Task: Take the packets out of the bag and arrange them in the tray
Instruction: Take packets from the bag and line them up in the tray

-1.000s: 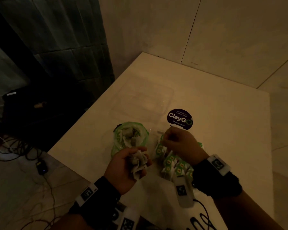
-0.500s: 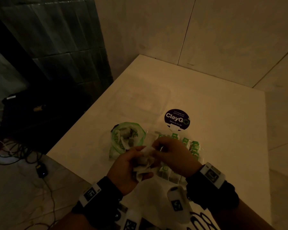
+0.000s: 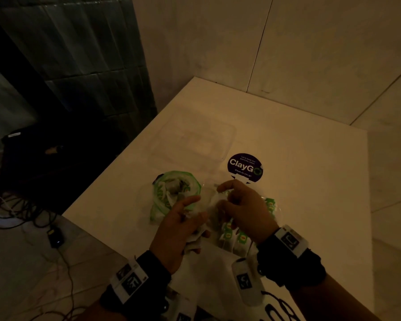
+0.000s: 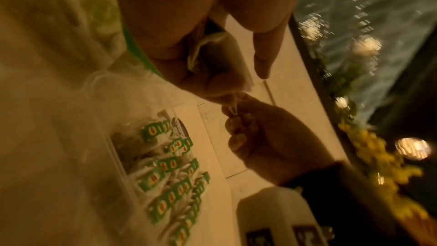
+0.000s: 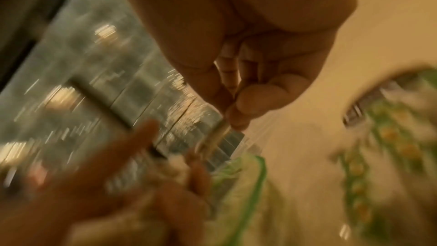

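Note:
A green plastic bag (image 3: 175,188) stands open on the white table (image 3: 310,181) with tea packets inside. My left hand (image 3: 190,216) sits just right of it and grips a crumpled bunch of white tea packets (image 3: 196,239), seen close up as packets (image 4: 212,57). My right hand (image 3: 222,195) pinches one packet (image 5: 217,136) at the edge of that bunch. Under the right hand lies a clear tray (image 4: 115,156) holding rows of packets with green-and-yellow labels (image 3: 232,237), also visible as labelled packets (image 4: 165,171). The tray's far end is hidden by my right hand.
A second clear plastic tray or lid (image 3: 195,144) lies farther back on the table. A round dark "ClayGo" sticker (image 3: 244,167) sits beyond my right hand. The table's left edge drops to a floor with cables (image 3: 21,212). Walls close off the back.
My right hand left the tray, came over to the left hand's bunch and took hold of one packet. The left hand stayed by the bag, still holding the bunch.

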The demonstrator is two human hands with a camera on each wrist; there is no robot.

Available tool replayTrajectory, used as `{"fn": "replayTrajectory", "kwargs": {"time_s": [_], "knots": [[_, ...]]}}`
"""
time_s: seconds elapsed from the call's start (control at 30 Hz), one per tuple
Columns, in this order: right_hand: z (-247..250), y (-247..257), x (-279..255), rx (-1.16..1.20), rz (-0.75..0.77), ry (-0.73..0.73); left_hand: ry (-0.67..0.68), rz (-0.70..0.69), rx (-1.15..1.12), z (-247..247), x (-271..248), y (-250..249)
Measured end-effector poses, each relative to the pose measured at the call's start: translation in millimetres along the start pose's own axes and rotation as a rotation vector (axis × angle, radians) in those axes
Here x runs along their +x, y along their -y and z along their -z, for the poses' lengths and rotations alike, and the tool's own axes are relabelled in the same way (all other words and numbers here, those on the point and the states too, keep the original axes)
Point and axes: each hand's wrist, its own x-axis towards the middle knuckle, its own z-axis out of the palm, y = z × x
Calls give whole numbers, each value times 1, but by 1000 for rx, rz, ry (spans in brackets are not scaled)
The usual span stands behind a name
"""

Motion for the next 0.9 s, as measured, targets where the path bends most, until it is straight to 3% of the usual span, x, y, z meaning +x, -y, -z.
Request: {"fn": "replayTrajectory", "kwargs": {"time_s": [0.17, 0.3, 0.4, 0.43, 0.57, 0.77, 0.83, 0.9], "knots": [[-8, 8, -5, -329, 155, -63, -76, -151, 333, -4, -1, 9], [-14, 17, -12, -207, 152, 20, -54, -192, 444, -7, -2, 10], [-11, 23, -13, 91, 26, 166, -58, -106, 366, -4, 0, 7], [-7, 23, -11, 83, 25, 190, -59, -77, 312, -1, 1, 8], [7, 15, 0, -328, 184, 212, -17, 22, 230, 5, 4, 9], [6, 9, 3, -520, 260, 303, 51, 135, 283, 7, 5, 12], [5, 4, 5, -528, 229, 266, 26, 155, 303, 10, 7, 14], [8, -5, 11, -430, 91, 187, -4, 176, 324, 13, 9, 16]]}}
